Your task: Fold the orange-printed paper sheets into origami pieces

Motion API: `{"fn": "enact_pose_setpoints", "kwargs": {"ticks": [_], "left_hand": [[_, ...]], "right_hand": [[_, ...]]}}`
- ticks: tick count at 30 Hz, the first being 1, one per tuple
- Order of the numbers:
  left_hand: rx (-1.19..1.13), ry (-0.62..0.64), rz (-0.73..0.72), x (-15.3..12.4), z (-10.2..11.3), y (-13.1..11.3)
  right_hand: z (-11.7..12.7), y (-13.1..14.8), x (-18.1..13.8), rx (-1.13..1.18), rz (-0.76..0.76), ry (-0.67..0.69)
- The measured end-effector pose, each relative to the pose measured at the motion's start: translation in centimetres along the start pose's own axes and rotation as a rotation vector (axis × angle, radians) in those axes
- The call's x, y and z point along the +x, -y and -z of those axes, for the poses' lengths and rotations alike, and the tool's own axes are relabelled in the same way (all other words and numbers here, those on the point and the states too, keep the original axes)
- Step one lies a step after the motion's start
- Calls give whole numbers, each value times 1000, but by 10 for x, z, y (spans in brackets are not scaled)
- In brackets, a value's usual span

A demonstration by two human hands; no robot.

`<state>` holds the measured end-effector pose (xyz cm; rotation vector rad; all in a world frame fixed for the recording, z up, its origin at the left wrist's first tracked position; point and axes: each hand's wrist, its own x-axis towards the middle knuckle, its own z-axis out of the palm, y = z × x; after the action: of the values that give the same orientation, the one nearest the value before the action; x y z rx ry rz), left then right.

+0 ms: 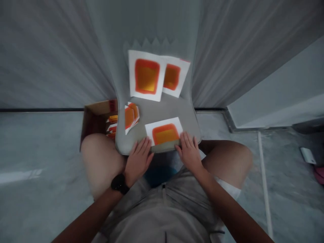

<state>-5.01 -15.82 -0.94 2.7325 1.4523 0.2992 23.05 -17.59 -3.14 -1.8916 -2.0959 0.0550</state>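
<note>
A white sheet of joss paper [165,132] with an orange-and-gold patch lies at the front of a grey chair seat [164,109]. It looks shorter than the other sheets; whether its near edge is folded under I cannot tell. My left hand [140,158] rests flat at its left corner, fingers stretched out. At its right corner my right hand [188,151] lies with fingers extended, their tips touching the paper. Farther back are more flat joss paper sheets [145,76], the left one overlapping the right. Several folded joss paper pieces [131,116] sit at the seat's left side.
A cardboard box [87,121] with more orange-and-white pieces stands on the floor at left, partly hidden by the seat. Behind are grey curtain-like folds [50,50]. A white object [307,155] lies at far right. My knees flank the seat.
</note>
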Motion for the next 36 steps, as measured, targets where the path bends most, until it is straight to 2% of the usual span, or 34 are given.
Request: {"fn": "enact_pose_setpoints", "kwargs": {"ticks": [3, 6, 9, 13, 17, 20, 23, 26, 29, 32, 36], "left_hand": [[-58, -109, 18, 1, -5, 0], [-129, -211, -15, 15, -11, 1], [-168, -188, -142, 35, -13, 9], [-229, -167, -257, 58, -16, 28], [-303, -241, -282, 66, -17, 40], [-363, -259, -223, 71, -15, 43], [-396, -250, -127, 81, -13, 44], [-323, -336, -32, 91, -10, 42], [-191, -432, -118, 94, -9, 34], [-137, -393, -247, 93, -11, 22], [-128, -315, -178, 91, -17, 13]], "right_hand": [[-3, -3, 5, 7, 15, -50], [-4, -10, 19, 40, 107, -73], [-4, -17, 35, 91, 237, -18], [-2, -23, 44, 101, 281, 0], [4, -32, 46, 103, 352, -18], [15, -39, 57, 175, 389, -15], [22, -40, 79, 271, 333, -16], [20, -35, 105, 309, 219, 31], [11, -29, 130, 246, 134, 83], [1, -26, 144, 163, 78, 67], [-7, -21, 145, 112, 86, -47]]}}
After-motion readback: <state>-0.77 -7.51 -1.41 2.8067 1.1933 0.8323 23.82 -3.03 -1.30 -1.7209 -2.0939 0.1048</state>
